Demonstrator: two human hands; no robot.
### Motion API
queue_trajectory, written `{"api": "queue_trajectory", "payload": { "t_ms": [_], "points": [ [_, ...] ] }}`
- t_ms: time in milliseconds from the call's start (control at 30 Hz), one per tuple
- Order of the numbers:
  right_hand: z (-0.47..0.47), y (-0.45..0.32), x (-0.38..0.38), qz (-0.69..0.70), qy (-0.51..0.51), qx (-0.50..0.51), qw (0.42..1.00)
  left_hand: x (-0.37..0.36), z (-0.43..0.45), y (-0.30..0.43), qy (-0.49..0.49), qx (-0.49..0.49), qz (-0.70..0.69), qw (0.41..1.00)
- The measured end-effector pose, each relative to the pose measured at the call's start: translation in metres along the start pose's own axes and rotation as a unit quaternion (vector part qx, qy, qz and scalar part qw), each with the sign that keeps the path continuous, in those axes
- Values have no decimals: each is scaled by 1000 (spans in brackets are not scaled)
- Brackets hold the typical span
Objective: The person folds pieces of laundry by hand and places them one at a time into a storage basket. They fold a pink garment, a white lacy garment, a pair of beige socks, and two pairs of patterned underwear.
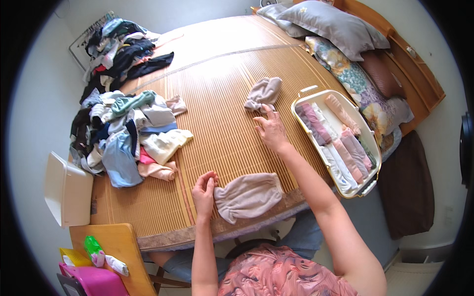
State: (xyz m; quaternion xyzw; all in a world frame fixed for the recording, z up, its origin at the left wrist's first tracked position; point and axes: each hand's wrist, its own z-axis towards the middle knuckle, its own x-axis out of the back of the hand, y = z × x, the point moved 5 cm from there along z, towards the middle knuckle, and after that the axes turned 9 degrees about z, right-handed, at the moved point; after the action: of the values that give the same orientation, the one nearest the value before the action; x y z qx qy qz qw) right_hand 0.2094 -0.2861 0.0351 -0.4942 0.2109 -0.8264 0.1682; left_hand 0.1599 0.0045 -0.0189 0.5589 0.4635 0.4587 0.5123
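Note:
A greyish-pink fabric oversleeve, gathered at its left end, lies flat near the front edge of the bed. My left hand is at that gathered end, fingers curled and thumb close to them; whether it pinches the cloth is unclear. Farther out lies a second, crumpled oversleeve of the same colour. My right hand reaches to its near end, fingers spread, with a fingertip at the cloth. To the right stands a white plastic basket of rolled and folded clothes in pink, white and grey.
A mixed heap of clothes covers the bamboo mat's left side. Behind it rises a darker clothes pile. A white bin, a wooden chair and a magenta container stand lower left. Pillows lie by the headboard.

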Motion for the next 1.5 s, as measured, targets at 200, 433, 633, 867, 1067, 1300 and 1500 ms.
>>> {"api": "queue_trajectory", "payload": {
  "t_ms": [200, 433, 633, 867, 1067, 1300, 1500],
  "points": [
    [31, 33, -10, 23, -9, -65, 998, 3, -1, 11, -26, -20, -21, 999],
    [-47, -95, 121, 547, 72, -80, 830, -29, -22, 77, 4, -98, -75, 992],
    [-129, -105, 119, 637, 32, -168, 751, -46, -73, 77, -116, 37, -296, 947],
    [-184, -94, 107, 650, 13, -202, 733, -8, -101, 57, -106, 118, -343, 926],
    [-204, -97, 139, 606, -27, -220, 764, -12, -130, 61, -92, -62, 86, 990],
    [-226, -133, 134, 523, -177, -226, 802, -62, -166, 115, -192, -345, 248, 885],
    [-227, -131, 125, 540, -181, -216, 793, -62, -168, 105, -153, -264, 175, 936]
  ]
}}
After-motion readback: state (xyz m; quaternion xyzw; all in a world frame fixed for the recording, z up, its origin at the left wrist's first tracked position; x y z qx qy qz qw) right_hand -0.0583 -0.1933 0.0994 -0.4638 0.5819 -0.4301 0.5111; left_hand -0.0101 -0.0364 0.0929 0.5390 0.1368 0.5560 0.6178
